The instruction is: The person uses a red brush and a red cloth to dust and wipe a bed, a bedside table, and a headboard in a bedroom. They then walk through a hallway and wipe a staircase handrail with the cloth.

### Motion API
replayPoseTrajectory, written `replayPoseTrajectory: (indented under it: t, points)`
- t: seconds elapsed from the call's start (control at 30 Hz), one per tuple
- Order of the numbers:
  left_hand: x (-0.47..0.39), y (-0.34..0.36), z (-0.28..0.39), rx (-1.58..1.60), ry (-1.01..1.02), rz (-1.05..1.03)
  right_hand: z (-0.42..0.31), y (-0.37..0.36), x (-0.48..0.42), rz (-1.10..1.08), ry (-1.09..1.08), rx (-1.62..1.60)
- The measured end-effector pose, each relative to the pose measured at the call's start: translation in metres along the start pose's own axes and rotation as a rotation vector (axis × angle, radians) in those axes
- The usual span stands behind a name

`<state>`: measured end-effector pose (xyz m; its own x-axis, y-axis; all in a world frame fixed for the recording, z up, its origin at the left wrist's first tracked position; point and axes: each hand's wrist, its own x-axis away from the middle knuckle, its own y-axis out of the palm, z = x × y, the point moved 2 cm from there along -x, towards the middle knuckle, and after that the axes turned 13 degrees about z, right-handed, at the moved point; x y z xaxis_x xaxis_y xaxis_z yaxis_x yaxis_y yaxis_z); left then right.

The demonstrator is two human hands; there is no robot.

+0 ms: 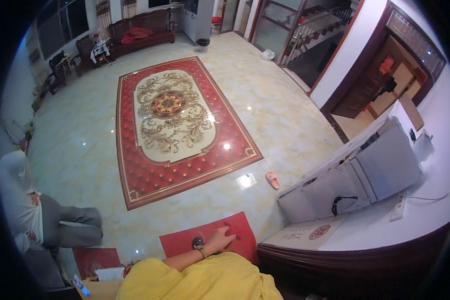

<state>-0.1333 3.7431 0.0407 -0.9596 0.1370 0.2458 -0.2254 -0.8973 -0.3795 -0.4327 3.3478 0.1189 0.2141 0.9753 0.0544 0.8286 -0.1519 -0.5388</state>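
Note:
My left hand (222, 240) reaches across from a yellow sleeve and rests on or hovers just above a red sheet or panel (172, 243). Its fingers point right and cast a dark shadow on the red surface. Whether anything is between the fingertips is not clear. A band (200, 251) circles my wrist. Right beside the wrist sits a small, dark, rounded object (197, 243), too blurred to name. My right hand is out of view, below the yellow cloth (206, 279) of my clothing.
At left stands another person (22, 202) in a white top. Near them are a phone (81, 287) and a red mat (97, 258). A pink slipper (272, 180) lies before the patterned red floor panel (187, 172). To the right is a grey cabinet-like box (386, 165).

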Motion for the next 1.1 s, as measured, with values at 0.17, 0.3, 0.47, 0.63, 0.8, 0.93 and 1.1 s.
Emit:
replayPoseTrajectory:
  t: [0.17, 0.3, 0.47, 0.63, 0.8, 0.93, 1.1]
  points:
    - [-0.003, 0.005, -0.016, 0.018, 0.141, 0.061, 0.004, -0.012, -0.002, -0.006, -0.001, -0.006]
    - [-0.005, -0.002, -0.006, 0.144, -0.01, -0.059, 0.006, -0.021, -0.007, -0.003, 0.002, -0.003]
    - [-0.01, -0.009, -0.028, 0.031, 0.052, -0.044, 0.007, -0.029, -0.004, 0.0, 0.007, -0.014]
    - [-0.005, -0.026, -0.013, -0.011, 0.001, -0.023, 0.013, -0.037, 0.0, -0.007, 0.017, 0.01]
    - [0.005, -0.031, -0.013, 0.013, -0.096, 0.001, 0.026, -0.051, -0.004, -0.028, 0.026, 0.024]
    - [0.006, -0.015, -0.028, -0.003, -0.107, 0.023, 0.041, -0.062, -0.016, -0.072, 0.03, 0.031]
    - [0.006, 0.001, 0.01, -0.013, -0.021, -0.095, 0.07, -0.077, -0.034, -0.166, 0.015, 0.017]
